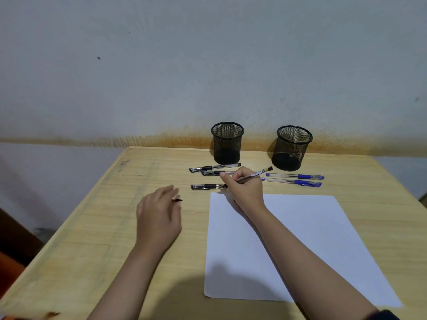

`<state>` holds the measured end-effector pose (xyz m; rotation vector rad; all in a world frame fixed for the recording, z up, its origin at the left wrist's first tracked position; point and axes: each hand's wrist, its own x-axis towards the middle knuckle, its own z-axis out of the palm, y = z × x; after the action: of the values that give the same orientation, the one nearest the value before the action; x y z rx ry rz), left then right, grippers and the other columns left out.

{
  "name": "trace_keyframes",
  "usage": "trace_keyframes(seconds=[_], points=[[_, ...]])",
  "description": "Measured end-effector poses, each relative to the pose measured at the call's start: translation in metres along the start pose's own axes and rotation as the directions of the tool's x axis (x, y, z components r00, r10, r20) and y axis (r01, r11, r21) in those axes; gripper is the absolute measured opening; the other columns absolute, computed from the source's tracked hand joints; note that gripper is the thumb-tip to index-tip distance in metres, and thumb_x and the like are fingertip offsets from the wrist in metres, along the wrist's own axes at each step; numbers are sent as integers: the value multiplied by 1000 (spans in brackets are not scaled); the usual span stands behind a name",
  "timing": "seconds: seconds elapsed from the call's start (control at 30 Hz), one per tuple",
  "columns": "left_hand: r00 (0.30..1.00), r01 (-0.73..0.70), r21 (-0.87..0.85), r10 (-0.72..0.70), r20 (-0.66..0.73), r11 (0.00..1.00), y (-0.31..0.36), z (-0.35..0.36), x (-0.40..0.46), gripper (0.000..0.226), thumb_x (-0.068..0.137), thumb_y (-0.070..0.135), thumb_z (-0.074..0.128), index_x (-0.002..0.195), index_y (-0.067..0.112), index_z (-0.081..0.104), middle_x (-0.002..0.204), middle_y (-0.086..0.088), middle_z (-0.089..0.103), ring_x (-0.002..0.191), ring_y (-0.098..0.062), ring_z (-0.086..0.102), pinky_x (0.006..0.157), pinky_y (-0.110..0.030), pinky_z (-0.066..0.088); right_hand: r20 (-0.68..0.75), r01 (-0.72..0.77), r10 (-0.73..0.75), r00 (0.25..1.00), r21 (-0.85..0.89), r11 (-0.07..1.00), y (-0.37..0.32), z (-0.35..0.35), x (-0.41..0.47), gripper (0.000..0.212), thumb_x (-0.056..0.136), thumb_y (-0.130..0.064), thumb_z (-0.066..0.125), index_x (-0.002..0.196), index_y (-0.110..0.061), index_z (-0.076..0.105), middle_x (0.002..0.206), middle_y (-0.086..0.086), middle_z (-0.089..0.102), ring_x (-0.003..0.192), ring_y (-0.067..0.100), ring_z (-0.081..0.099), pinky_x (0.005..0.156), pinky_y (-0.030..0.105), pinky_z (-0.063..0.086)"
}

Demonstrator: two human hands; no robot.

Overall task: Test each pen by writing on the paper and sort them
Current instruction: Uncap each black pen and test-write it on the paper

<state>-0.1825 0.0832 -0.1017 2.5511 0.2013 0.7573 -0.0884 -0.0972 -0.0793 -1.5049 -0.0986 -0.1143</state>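
My right hand (246,189) grips a black pen (260,173) in a writing hold, its tip near the top left corner of the blank white paper (288,245). My left hand (159,215) hovers over the table left of the paper, and a small dark pen cap (177,200) shows at its fingertips. Three capped black pens (213,167) lie in a group beyond my right hand. Two blue pens (294,176) lie side by side to its right. Two black mesh cups stand at the back, one on the left (227,143) and one on the right (291,147).
The wooden table (97,227) runs up to a stained wall at the back. Its left edge drops away to a dark floor. A dark sleeve or band shows on my right wrist at the bottom right.
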Motion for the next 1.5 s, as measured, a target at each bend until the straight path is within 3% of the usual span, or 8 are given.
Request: trace_keyframes(seconds=[0.23,0.33,0.43,0.63,0.77,1.13,1.4,1.5], points=[[985,165,29,-166,36,986,-5,-5,7,12,80,15,68,90,18,73,97,3,71,92,-27,62,86,-45,43,88,78,-68,994,-118,990,-5,-1,-3,14,81,-13,73,74,-3,65,65,0,63,58,-3,58,55,10,45],[988,155,-147,-153,29,977,-5,-7,8,9,79,15,71,88,16,73,89,4,71,85,-17,65,81,-40,51,148,108,-100,984,-44,993,-25,-1,-6,6,83,-5,68,78,-1,68,70,9,68,54,1,61,50,11,43],[967,256,-438,-232,109,862,5,-17,12,14,78,11,72,91,17,73,91,5,71,87,-10,66,75,-16,49,288,116,-106,952,-16,993,-44,-4,-8,8,85,-4,66,77,-4,68,66,7,69,40,3,48,39,19,36],[912,396,-767,-315,264,504,31,-32,12,18,80,4,69,88,19,76,84,-9,72,88,-32,67,84,-43,56,394,124,-115,912,3,992,-68,-20,-22,14,84,-7,68,72,-12,68,62,4,69,38,10,42,39,23,33],[967,255,-791,-168,194,556,57,-45,8,21,81,-5,63,86,14,72,81,-6,70,72,-11,67,58,-12,50,389,114,-120,914,37,993,-73,-29,-34,18,84,-5,67,69,-16,69,60,3,69,38,12,40,40,22,32],[989,102,-797,22,143,595,83,-55,3,26,77,-9,66,81,16,73,77,9,74,80,-5,68,75,-15,51,403,187,-180,897,24,982,-80,-38,-60,10,82,-5,70,75,-12,70,67,8,71,45,15,49,41,24,38],[986,66,-810,86,142,583,97,-54,-5,29,76,-17,62,78,11,72,71,9,73,72,-4,66,69,-14,49,350,188,-199,915,67,980,-78,-55,-89,8,81,0,70,85,-7,69,72,8,71,55,13,64,57,23,54],[971,63,-809,151,184,584,103,-56,-3,27,78,-15,61,82,9,72,73,8,73,74,-5,66,70,-14,49,472,181,-178,863,41,983,-87,-73,-89,17,80,2,71,92,-10,71,80,2,73,72,17,70,72,33,59]])
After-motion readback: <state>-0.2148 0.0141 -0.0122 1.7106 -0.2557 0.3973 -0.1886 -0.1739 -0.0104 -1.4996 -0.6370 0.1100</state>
